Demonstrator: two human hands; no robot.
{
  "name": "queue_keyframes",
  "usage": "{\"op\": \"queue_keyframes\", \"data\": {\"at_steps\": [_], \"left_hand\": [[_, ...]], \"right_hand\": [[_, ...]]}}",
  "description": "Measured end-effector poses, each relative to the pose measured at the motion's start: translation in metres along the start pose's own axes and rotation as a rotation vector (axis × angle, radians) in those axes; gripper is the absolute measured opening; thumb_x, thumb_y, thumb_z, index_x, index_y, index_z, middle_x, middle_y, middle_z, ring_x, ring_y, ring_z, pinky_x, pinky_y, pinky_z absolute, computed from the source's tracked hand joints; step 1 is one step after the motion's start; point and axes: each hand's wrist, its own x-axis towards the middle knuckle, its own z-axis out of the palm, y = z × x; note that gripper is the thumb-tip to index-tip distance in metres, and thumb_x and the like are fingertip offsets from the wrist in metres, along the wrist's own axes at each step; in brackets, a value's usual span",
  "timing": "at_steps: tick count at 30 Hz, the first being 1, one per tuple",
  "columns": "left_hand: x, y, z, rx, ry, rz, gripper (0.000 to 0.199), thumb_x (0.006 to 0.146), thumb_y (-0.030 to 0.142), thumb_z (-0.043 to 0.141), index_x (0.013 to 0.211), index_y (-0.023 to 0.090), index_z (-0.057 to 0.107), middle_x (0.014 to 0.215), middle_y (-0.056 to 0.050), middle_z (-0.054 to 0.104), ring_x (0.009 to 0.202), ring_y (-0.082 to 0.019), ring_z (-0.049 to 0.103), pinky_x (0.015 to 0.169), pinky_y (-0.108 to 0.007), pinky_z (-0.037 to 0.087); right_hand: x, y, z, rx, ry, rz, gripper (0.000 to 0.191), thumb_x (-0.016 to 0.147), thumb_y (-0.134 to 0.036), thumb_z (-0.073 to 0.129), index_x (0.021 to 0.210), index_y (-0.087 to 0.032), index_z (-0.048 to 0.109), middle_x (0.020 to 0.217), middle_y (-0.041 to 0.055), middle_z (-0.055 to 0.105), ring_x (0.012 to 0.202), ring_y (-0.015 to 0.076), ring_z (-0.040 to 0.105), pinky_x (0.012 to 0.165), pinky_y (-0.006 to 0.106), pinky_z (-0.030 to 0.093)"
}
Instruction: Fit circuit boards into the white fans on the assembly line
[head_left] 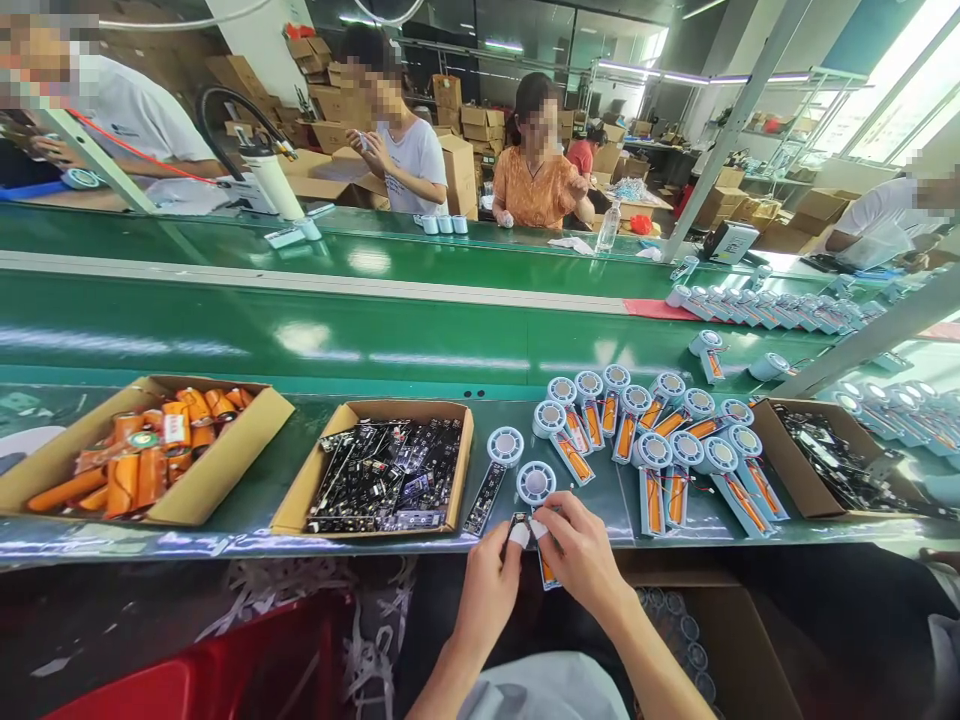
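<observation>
Both of my hands meet at the table's front edge, over a light-blue fan unit whose round head points away from me. My left hand pinches a small dark circuit board, with a white cover on the thumb. My right hand is closed at the unit's neck, its fingertips, one covered in white, beside the board; what they grip is too small to make out. An orange battery shows in the handle below the fingers. Just left lies another fan unit with a black board along its handle.
A box of black circuit boards and a box of orange batteries stand to the left. Several fan units lie at the right, beside another board box. Beyond the green conveyor, several people sit working.
</observation>
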Motion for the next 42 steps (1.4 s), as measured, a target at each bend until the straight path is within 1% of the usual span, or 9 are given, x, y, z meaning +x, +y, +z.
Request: {"op": "queue_keyframes", "data": {"at_steps": [5, 11, 18, 25, 28, 32, 34, 38, 42], "left_hand": [[0.001, -0.001, 0.004, 0.166, 0.011, 0.192, 0.028, 0.094, 0.027, 0.042, 0.078, 0.022, 0.064, 0.073, -0.006, 0.069, 0.071, -0.023, 0.066, 0.066, -0.032, 0.051], [0.002, -0.009, -0.004, 0.380, -0.021, 0.357, 0.028, 0.093, 0.015, 0.037, 0.089, 0.022, 0.063, 0.087, -0.009, 0.070, 0.077, -0.024, 0.069, 0.066, -0.033, 0.053], [0.012, 0.003, -0.024, 0.301, -0.261, 0.358, 0.029, 0.095, 0.013, 0.036, 0.091, 0.023, 0.063, 0.089, -0.006, 0.068, 0.083, -0.021, 0.067, 0.073, -0.030, 0.052], [0.013, 0.005, -0.028, 0.316, -0.307, 0.366, 0.029, 0.095, 0.013, 0.037, 0.087, 0.023, 0.063, 0.088, -0.006, 0.068, 0.083, -0.021, 0.066, 0.073, -0.029, 0.050], [0.012, 0.001, -0.026, 0.340, -0.283, 0.379, 0.029, 0.094, 0.012, 0.035, 0.088, 0.023, 0.062, 0.089, -0.006, 0.068, 0.084, -0.022, 0.066, 0.074, -0.030, 0.051], [0.009, -0.007, -0.021, 0.348, -0.179, 0.368, 0.031, 0.095, 0.013, 0.034, 0.094, 0.022, 0.063, 0.091, -0.008, 0.068, 0.085, -0.024, 0.068, 0.075, -0.034, 0.054], [0.006, -0.010, -0.020, 0.334, -0.137, 0.352, 0.030, 0.096, 0.016, 0.035, 0.098, 0.022, 0.064, 0.093, -0.009, 0.070, 0.086, -0.025, 0.069, 0.075, -0.035, 0.055], [0.002, -0.014, -0.019, 0.353, -0.097, 0.320, 0.033, 0.096, 0.018, 0.034, 0.105, 0.019, 0.065, 0.099, -0.012, 0.074, 0.093, -0.027, 0.072, 0.079, -0.039, 0.058], [-0.001, -0.019, -0.015, 0.391, -0.076, 0.305, 0.036, 0.095, 0.018, 0.034, 0.114, 0.017, 0.064, 0.108, -0.015, 0.075, 0.101, -0.028, 0.073, 0.086, -0.042, 0.059]], "right_hand": [[0.002, -0.005, -0.001, -0.054, -0.027, 0.005, 0.025, 0.091, -0.008, 0.045, 0.095, -0.020, 0.067, 0.095, 0.0083, 0.064, 0.082, 0.0198, 0.063, 0.071, 0.029, 0.054], [0.004, -0.006, -0.005, -0.096, -0.077, -0.003, 0.026, 0.093, -0.007, 0.043, 0.095, -0.021, 0.065, 0.097, 0.0088, 0.063, 0.083, 0.0202, 0.062, 0.073, 0.031, 0.055], [0.009, 0.003, -0.013, 0.152, -0.146, 0.059, 0.026, 0.095, -0.008, 0.046, 0.106, -0.023, 0.065, 0.101, 0.0057, 0.063, 0.087, 0.0170, 0.066, 0.076, 0.026, 0.056], [0.009, 0.014, -0.011, 0.153, -0.163, -0.125, 0.025, 0.101, -0.015, 0.046, 0.104, -0.021, 0.069, 0.094, 0.0067, 0.068, 0.083, 0.0187, 0.063, 0.077, 0.030, 0.055], [0.007, 0.012, -0.004, 0.161, -0.117, -0.118, 0.025, 0.102, -0.015, 0.044, 0.104, -0.020, 0.068, 0.093, 0.0071, 0.068, 0.081, 0.0190, 0.063, 0.078, 0.033, 0.055], [0.003, 0.007, -0.003, 0.205, -0.079, 0.002, 0.023, 0.100, -0.020, 0.049, 0.115, -0.023, 0.066, 0.105, 0.0085, 0.069, 0.090, 0.0204, 0.065, 0.079, 0.033, 0.056], [0.000, 0.006, -0.008, 0.260, -0.013, 0.128, 0.026, 0.097, -0.023, 0.053, 0.121, -0.022, 0.064, 0.112, 0.0096, 0.068, 0.082, 0.0185, 0.065, 0.072, 0.030, 0.057], [-0.006, 0.011, -0.017, 0.324, 0.140, 0.516, 0.028, 0.095, -0.034, 0.055, 0.113, -0.016, 0.067, 0.091, 0.0078, 0.072, 0.056, 0.0141, 0.057, 0.053, 0.026, 0.052], [-0.002, 0.013, -0.018, 0.400, 0.020, 0.579, 0.028, 0.094, -0.037, 0.055, 0.097, -0.016, 0.074, 0.074, 0.0047, 0.072, 0.058, 0.0172, 0.063, 0.053, 0.025, 0.051]]}}
